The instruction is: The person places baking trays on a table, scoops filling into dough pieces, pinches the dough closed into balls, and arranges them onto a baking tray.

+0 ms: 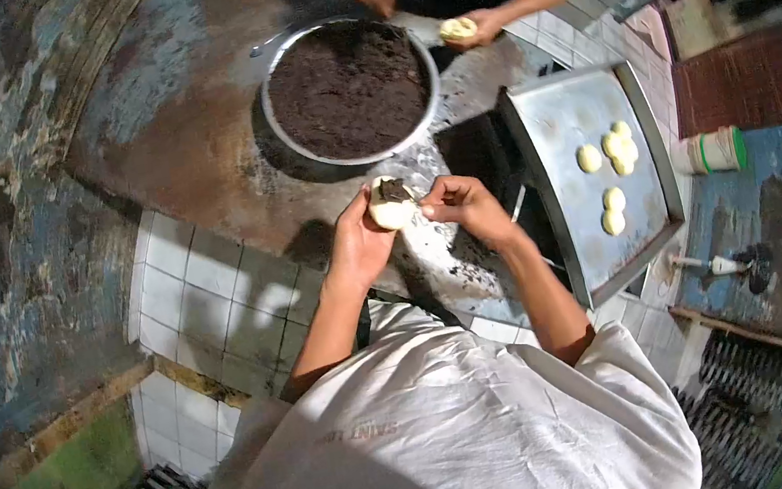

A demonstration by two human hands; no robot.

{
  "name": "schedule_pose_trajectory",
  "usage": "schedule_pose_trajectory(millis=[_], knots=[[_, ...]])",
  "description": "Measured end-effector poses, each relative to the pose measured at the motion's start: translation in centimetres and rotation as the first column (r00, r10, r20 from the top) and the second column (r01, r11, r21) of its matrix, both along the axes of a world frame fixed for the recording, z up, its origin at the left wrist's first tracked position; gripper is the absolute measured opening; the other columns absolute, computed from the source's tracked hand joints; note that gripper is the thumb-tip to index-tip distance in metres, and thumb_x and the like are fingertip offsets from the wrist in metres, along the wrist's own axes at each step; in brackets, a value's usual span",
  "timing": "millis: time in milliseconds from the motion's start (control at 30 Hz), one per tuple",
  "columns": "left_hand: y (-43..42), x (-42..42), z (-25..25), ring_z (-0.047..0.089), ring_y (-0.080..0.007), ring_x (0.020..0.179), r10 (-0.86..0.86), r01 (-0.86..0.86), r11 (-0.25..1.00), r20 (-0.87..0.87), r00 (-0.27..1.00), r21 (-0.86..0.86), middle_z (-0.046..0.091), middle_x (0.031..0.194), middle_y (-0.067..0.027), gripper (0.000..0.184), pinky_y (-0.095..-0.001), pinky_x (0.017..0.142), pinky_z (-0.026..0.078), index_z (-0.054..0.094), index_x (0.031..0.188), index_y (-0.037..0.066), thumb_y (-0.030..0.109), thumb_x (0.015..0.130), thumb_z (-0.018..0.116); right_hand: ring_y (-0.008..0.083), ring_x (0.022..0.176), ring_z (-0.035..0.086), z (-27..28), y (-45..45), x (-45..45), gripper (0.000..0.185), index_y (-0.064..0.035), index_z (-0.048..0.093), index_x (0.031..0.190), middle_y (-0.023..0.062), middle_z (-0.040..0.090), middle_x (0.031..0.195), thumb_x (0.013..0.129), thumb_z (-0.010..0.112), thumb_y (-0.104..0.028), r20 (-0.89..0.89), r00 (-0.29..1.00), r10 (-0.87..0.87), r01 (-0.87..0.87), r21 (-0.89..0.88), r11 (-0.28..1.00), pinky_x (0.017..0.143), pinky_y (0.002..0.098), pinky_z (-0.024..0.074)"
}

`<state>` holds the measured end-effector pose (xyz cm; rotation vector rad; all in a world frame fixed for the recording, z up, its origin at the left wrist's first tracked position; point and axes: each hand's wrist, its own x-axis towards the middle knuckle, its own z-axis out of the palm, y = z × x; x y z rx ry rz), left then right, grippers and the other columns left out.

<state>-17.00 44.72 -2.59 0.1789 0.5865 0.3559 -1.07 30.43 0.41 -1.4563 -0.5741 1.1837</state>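
Note:
A flattened round of pale dough [389, 212] with a dark crumbly filling [393, 190] on top rests in my left hand [356, 243], whose fingers curl around its edge. My right hand [470, 209] is at the dough's right edge, thumb and fingers pinched together against it. Just beyond my hands stands a large round metal basin [380, 156] heaped with dark brown filling [348, 89]. White flour [428, 242] and dark crumbs are scattered on the worn table under my hands.
On the right a metal tray [582, 185] holds several pale dough balls [589, 158]. Across the table [184, 144], a person's hand [482, 26] holds another dough piece [457, 29]. A white tub with a green rim [723, 150] lies farther right, near a white-handled brush [718, 265].

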Motion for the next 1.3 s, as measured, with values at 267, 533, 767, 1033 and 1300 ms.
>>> schedule_pose_trajectory(millis=[267, 533, 767, 1033, 1300], knots=[[-12.2, 2.5, 0.9, 0.062, -0.0251, 0.113, -0.111, 0.115, 0.991, 0.06, 0.992, -0.066, 0.065, 0.118, -0.011, 0.03, -0.0438, 0.106, 0.047, 0.059, 0.122, 0.002, 0.026, 0.106, 0.052, 0.0096, 0.073, 0.056, -8.3, -17.9, -7.2, 0.011, -0.0055, 0.065, 0.088, 0.0004, 0.063, 0.081, 0.09, 0.074, -0.011, 0.024, 0.904, -0.427, 0.428, -0.032, 0.903, 0.068, 0.0268, 0.0451], [-19.7, 2.6, 0.5, 0.061, -0.0256, 0.119, -0.312, 0.316, 0.948, 0.292, 0.904, 0.036, 0.065, 0.127, -0.0122, 0.035, -0.0428, 0.109, 0.046, 0.058, 0.128, 0.002, 0.029, 0.107, 0.048, 0.0089, 0.064, 0.049, -0.8, -25.6, -8.3, 0.015, -0.0072, 0.056, 0.091, 0.0014, 0.056, 0.075, 0.1, 0.064, -0.016, -0.297, 0.832, -0.468, 0.537, 0.227, 0.812, 0.059, 0.0246, 0.0367], [-23.0, 1.3, 1.9, 0.062, -0.0278, 0.116, -0.282, 0.283, 0.959, 0.196, 0.939, 0.019, 0.066, 0.12, -0.0118, 0.031, -0.0474, 0.106, 0.046, 0.06, 0.123, 0.005, 0.029, 0.108, 0.046, 0.0057, 0.066, 0.048, -9.0, -31.3, -10.7, 0.015, -0.0077, 0.059, 0.089, -0.0021, 0.056, 0.074, 0.1, 0.065, -0.016, -0.113, 0.855, -0.507, 0.515, 0.056, 0.856, 0.06, 0.0235, 0.0385], [-22.8, -0.3, 3.2, 0.057, -0.0312, 0.123, -0.298, 0.319, 0.948, 0.332, 0.895, -0.009, 0.061, 0.13, -0.0178, 0.056, -0.0506, 0.11, 0.042, 0.054, 0.132, 0.001, 0.049, 0.105, 0.046, 0.0469, 0.093, 0.064, -18.1, -32.9, -9.6, 0.024, -0.0032, 0.07, 0.112, 0.025, 0.069, 0.099, 0.097, 0.06, -0.019, 0.777, 0.603, -0.179, 0.576, -0.269, 0.772, 0.081, 0.0506, 0.0513], [-22.0, -0.5, 4.1, 0.06, -0.029, 0.117, -0.362, 0.355, 0.932, 0.294, 0.885, 0.078, 0.064, 0.125, -0.0155, 0.056, -0.0459, 0.104, 0.046, 0.059, 0.124, 0.004, 0.054, 0.103, 0.047, 0.0234, 0.124, 0.058, 1.6, -22.9, -9.3, 0.055, -0.0019, 0.058, 0.135, 0.0129, 0.063, 0.134, 0.106, 0.05, -0.048, -0.32, 0.758, -0.569, 0.619, 0.079, 0.781, 0.102, 0.0368, 0.0452]])
